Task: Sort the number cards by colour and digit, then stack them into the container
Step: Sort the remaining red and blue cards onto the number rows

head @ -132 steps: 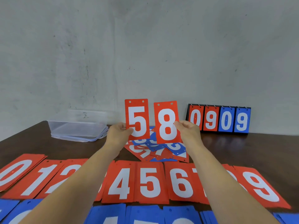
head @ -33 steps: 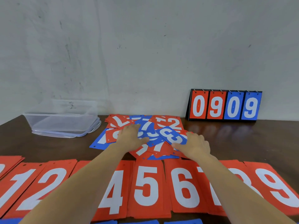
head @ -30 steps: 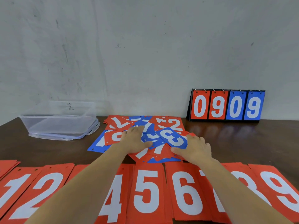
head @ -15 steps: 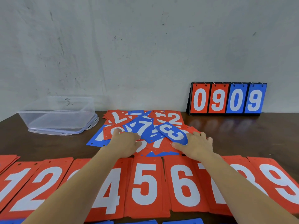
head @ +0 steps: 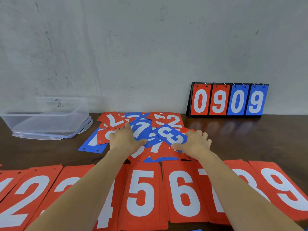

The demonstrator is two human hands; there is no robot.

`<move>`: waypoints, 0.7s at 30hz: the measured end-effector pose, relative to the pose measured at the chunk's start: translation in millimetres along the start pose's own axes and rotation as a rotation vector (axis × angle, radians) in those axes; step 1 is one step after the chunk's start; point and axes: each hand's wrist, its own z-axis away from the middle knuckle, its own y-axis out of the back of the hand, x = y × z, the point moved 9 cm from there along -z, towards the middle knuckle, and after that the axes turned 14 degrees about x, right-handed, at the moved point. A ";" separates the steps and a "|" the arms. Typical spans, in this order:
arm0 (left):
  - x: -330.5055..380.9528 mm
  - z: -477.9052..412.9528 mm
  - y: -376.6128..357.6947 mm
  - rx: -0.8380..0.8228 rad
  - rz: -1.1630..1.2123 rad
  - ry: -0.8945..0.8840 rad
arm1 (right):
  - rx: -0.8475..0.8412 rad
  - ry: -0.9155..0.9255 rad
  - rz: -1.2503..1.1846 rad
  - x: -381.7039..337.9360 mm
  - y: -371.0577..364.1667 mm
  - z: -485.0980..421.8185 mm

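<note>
number cards point(head: 143, 134) lie jumbled under left hand point(head: 124, 140), right hand point(head: 194, 144).

Bare room: grey plaster wall point(head: 150, 47)

Both held cards gone; left hand point(head: 124, 140) and right hand point(head: 195, 144) seemingly flat on pile point(head: 168, 124)
</note>
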 end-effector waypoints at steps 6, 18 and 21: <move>0.1 -5.4 -3.4 -0.056 0.287 0.138 | 0.081 -0.026 -0.189 -1.3 5.6 2.2; -23.8 1.2 38.2 0.126 0.716 0.342 | 0.111 -0.004 -0.676 -7.8 41.1 3.5; -32.1 7.4 53.4 0.159 0.798 0.394 | 0.102 -0.041 -0.837 -4.4 56.0 4.6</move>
